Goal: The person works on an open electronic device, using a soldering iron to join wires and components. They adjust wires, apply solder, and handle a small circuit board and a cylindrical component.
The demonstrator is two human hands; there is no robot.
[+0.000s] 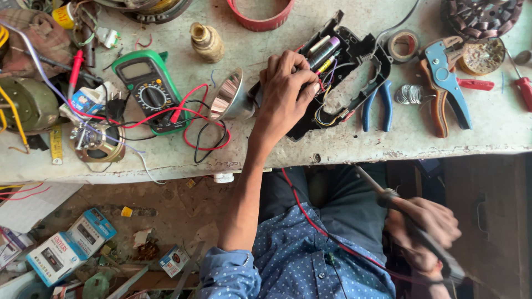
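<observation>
1. Basically, left hand [285, 88] pressed fingers-together onto black casing [354, 55], which lay open on the bench [343, 147].
2. Casing's long axis ran diagonally, top end toward far right, lower end toward the near edge; wires and batteries showed inside.
3. Right hand [424, 230] was clamped round soldering iron [413, 224], below bench level over the lap, tip pointing up-left toward the bench edge.
4. Reflector [230, 97] sat just left of the casing, pliers [377, 105] just right.
5. Multimeter [147, 86] lay farther left; bare bench strip ran along the near edge.
</observation>
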